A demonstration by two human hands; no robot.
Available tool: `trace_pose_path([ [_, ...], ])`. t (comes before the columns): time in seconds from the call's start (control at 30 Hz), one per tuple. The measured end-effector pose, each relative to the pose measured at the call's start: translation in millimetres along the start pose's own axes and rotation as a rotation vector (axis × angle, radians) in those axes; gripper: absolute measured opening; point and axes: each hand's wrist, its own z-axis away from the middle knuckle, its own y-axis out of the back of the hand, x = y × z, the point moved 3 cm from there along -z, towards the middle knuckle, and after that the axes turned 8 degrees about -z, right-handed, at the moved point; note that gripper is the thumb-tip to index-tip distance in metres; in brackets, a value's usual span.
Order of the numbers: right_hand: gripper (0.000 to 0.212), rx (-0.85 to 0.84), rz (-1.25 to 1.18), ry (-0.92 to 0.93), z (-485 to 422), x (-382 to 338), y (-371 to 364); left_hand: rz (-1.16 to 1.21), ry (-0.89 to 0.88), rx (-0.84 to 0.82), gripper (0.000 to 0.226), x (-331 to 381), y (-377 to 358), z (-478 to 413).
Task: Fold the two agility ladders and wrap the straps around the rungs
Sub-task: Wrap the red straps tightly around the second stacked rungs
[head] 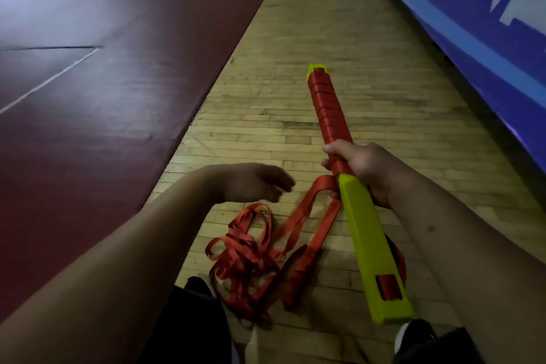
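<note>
In the right hand (359,165), the rung bundle (351,186); loose strap (248,254) below left hand (254,182)

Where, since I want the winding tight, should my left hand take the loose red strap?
Probably pinch the loose strap on its flat stretch just beside the yellow rungs, coming from the left, where the left hand hovers. There it runs straight and free; lower down it is a tangled heap. The right hand steadies the rungs.

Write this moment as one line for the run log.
right hand: grips rungs | left hand: holds nothing | strap: partly wound, rest loose on floor
</note>
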Motion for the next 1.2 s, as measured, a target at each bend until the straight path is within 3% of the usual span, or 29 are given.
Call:
trace_pose_path([
  [0.1, 0.039, 0.001, 0.036, 0.027, -1, 0, 1, 0.238, -0.113, 0.069, 0.054, 27, -8, -4],
  [0.27, 0.04, 0.011, 0.046, 0.035, -3, 1, 3, 0.225, -0.134, 0.173, 0.026, 36, -16, -17],
  [0.57, 0.037, 0.043, 0.105, 0.088, -3, -1, 12, 0.386, -0.112, 0.166, 0.022, 48, -19, -17],
  [0.7, 0.036, 0.049, 0.102, 0.095, -4, -1, 13, 0.429, -0.112, 0.156, 0.006, 50, -19, -20],
  [0.8, 0.036, 0.056, 0.089, 0.097, -6, 0, 14, 0.489, -0.148, 0.118, 0.008, 56, -19, -18],
  [0.9, 0.038, 0.054, 0.092, 0.117, -7, 0, 13, 0.567, -0.109, -0.009, 0.037, 58, -21, -14],
  [1.0, 0.036, 0.062, 0.16, 0.157, -4, -1, 12, 0.508, -0.047, -0.053, 0.03, 61, -24, -12],
  [1.2, 0.035, 0.111, 0.268, 0.258, -2, 0, 11, 0.283, 0.0, 0.089, 0.023, 66, -19, -10],
])
